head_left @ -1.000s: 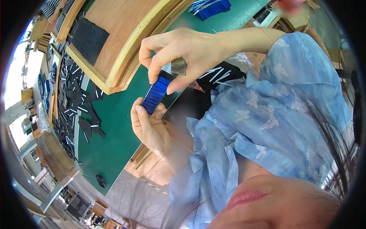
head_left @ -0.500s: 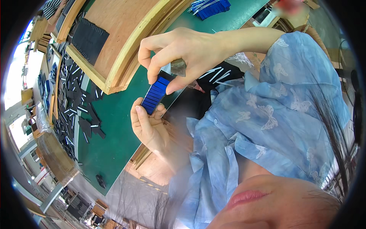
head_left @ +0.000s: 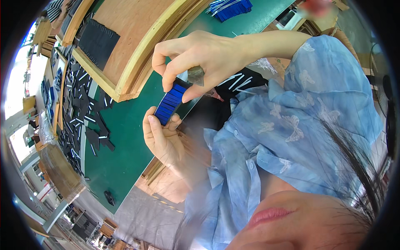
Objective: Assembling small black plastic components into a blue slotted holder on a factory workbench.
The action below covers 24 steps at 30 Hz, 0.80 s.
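Blue ribbed block (head_left: pixel 168 106), seemingly a row of thin glossy slats, held tilted between both hands, just off the near corner of the light-wood tray (head_left: pixel 96 75) and above the green tabletop (head_left: pixel 112 158) bearing it. Right hand (head_left: pixel 206 54): pinch narrowed to the block's width, thumb and fingers on its upper end; a brownish flap (head_left: pixel 195 76) lies by the palm, nature unclear. Left hand (head_left: pixel 164 139): thumb and curled fingers closed on the lower end, palm partly turned up; finger contact behind the block cannot be told. Inside the tray: black sheet material (head_left: pixel 99 45) with a fringed edge. Left of the tray: scattered black pieces (head_left: pixel 92 137) mixed with white strips. Right of the tray: blue bundle (head_left: pixel 234 11) topped by pale strips. Nearer the wearer than the tray: dark cloth (head_left: pixel 250 77) carrying white sticks (head_left: pixel 236 81).
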Each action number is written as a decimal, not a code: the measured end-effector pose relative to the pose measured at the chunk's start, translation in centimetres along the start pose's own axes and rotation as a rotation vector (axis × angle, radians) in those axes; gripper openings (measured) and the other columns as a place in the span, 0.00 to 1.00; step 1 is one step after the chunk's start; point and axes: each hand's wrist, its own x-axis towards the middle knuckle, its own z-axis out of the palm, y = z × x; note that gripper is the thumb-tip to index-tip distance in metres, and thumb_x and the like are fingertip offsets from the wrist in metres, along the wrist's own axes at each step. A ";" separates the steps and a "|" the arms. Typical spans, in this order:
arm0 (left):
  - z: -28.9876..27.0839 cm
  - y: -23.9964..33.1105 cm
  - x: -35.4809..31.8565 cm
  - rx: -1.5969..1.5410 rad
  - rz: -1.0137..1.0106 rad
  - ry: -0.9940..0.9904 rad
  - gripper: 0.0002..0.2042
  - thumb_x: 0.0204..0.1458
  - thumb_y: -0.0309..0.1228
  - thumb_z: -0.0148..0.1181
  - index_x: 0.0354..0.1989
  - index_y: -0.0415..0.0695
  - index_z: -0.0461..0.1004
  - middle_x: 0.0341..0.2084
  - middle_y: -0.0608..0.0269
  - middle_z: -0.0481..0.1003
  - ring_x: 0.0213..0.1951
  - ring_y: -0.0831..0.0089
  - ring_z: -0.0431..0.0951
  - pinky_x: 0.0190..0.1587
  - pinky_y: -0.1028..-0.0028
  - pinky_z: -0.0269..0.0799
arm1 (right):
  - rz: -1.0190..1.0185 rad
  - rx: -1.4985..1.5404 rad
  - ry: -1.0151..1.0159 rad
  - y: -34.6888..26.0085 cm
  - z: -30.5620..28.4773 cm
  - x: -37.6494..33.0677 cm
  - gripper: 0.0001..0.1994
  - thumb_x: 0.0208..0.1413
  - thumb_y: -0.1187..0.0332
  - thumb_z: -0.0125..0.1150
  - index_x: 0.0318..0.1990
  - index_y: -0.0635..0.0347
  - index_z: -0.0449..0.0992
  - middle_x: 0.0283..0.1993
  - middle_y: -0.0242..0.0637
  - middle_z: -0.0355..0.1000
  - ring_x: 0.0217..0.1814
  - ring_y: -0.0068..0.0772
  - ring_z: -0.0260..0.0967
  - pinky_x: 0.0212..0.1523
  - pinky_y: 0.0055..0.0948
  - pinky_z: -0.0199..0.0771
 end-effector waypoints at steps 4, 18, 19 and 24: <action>0.0 0.0 0.0 -0.017 -0.003 -0.001 0.15 0.60 0.34 0.50 0.47 0.34 0.67 0.32 0.54 0.74 0.27 0.72 0.75 0.30 0.79 0.76 | 0.005 0.021 -0.007 -0.1 0.1 0.0 0.13 0.39 0.65 0.69 0.35 0.54 0.77 0.40 0.29 0.66 0.41 0.32 0.68 0.37 0.31 0.67; -0.2 0.3 0.0 -0.120 -0.013 0.034 0.13 0.61 0.33 0.48 0.43 0.33 0.68 0.28 0.51 0.74 0.24 0.69 0.75 0.28 0.76 0.75 | 0.013 0.056 -0.022 -0.1 0.3 0.4 0.12 0.40 0.65 0.69 0.34 0.54 0.77 0.38 0.30 0.67 0.41 0.32 0.68 0.37 0.31 0.67; -0.2 0.3 0.0 -0.120 -0.014 0.033 0.13 0.61 0.33 0.48 0.43 0.33 0.68 0.28 0.51 0.74 0.24 0.69 0.75 0.28 0.76 0.75 | 0.021 0.057 -0.023 -0.1 0.3 0.4 0.12 0.40 0.64 0.69 0.34 0.54 0.77 0.38 0.30 0.67 0.41 0.32 0.68 0.37 0.31 0.67; -0.4 0.4 -0.3 -0.081 0.003 -0.019 0.14 0.60 0.34 0.50 0.46 0.34 0.68 0.30 0.55 0.74 0.26 0.74 0.74 0.28 0.80 0.72 | 0.036 0.047 -0.027 -0.3 0.2 0.3 0.13 0.40 0.64 0.69 0.34 0.54 0.77 0.39 0.31 0.67 0.41 0.33 0.68 0.38 0.31 0.67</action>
